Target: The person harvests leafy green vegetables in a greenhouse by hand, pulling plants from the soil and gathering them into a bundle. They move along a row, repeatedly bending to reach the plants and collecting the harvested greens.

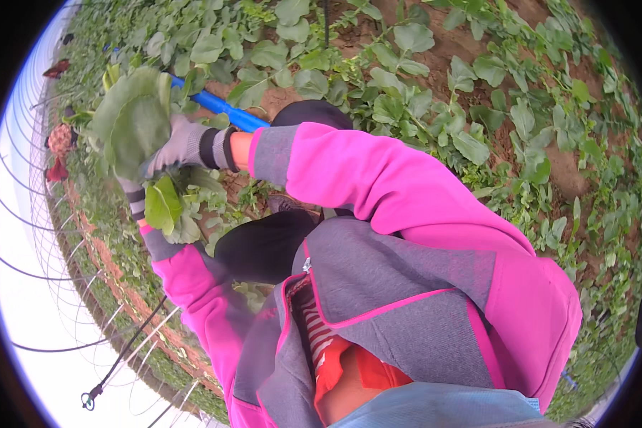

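At the upper left, my right hand [179, 142], in a grey knit glove with black bands at the cuff, is shut on a bunch of broad green leaves [134, 117]. The bunch is blurred, and pale green stems show at its upper left end. My left hand [128, 186], gloved alike, is against the lower side of the bunch; leaves hide its fingers. A bright green leaf [163, 205] hangs beside the left cuff. Just beyond my right wrist lies a blue pole or pipe [227, 109], partly under leaves.
Leafy plants [471, 144] grow in brown soil around my dark-trousered legs [267, 246]. At the far left are a person in patterned headwear [60, 140] and red clothing, a reddish soil strip [99, 249], and thin curved hoops [59, 350] against a bright sky.
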A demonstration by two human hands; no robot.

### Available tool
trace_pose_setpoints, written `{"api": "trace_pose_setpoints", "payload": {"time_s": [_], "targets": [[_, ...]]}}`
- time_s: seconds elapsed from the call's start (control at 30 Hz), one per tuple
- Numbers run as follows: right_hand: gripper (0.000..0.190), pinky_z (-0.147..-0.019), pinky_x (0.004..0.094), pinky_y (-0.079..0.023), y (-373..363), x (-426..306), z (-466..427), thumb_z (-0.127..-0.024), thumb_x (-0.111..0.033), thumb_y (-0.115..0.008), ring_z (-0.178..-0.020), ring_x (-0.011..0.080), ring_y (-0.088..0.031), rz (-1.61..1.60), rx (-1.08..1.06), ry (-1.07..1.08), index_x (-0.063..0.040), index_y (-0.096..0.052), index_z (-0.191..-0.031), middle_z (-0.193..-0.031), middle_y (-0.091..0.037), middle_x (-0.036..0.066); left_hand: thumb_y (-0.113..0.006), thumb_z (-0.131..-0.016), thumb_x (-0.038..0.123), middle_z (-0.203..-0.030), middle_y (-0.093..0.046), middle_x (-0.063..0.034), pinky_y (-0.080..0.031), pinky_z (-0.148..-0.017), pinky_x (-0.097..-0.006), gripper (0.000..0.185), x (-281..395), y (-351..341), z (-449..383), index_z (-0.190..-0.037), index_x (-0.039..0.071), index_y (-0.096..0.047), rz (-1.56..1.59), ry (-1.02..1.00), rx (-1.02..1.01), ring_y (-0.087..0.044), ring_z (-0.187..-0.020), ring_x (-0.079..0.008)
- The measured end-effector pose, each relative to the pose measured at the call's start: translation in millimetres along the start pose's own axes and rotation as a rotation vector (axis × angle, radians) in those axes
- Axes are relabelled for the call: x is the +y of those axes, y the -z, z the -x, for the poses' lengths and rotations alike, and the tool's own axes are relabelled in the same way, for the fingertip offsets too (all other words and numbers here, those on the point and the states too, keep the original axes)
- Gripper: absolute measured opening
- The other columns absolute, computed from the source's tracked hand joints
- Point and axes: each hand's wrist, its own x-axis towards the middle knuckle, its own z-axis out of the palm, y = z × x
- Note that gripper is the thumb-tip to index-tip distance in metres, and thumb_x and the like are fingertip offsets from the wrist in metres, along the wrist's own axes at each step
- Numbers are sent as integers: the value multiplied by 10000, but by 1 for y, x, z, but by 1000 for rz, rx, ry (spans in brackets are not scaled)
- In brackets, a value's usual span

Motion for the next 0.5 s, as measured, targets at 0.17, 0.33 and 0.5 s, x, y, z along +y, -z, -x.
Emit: {"api": "trace_pose_setpoints", "payload": {"time_s": [0.17, 0.33, 0.5], "targets": [[469, -733, 326, -533, -10, 26, 16, -653, 56, -704, -817, 207, -627, 825, 97, 485, 39, -495, -1072, -952, -622, 146, -439, -910, 299, -1003, -568, -79, -439, -780, -264, 398, 16, -36, -14, -1194, 22, -454, 204, -138, -118, -557, -894, -182], [268, -709, 364, -537, -18, 47, 34, -874, -91, -443, -811, 252, -627, 1015, 368, 430, 65, -495, -1085, -1009, -595, 191, -482, -891, 330, -1022, -556, -77, -444, -774, -265, 456, 4, -27, 32, -1218, 16, -428, 178, -205, 101, -545, -875, -159], [308, -726, 332, -525, -10, 25, 42, -760, 39, -543, -776, 259, -620, 1179, 379, 371, 67, -504, -1064, -967, -613, 165, -578, -837, 312, -1026, -562, -70, -462, -747, -254, 456, 5, -44, 64, -1174, 37, -443, 314, -129, -345, -554, -874, -158]]}}
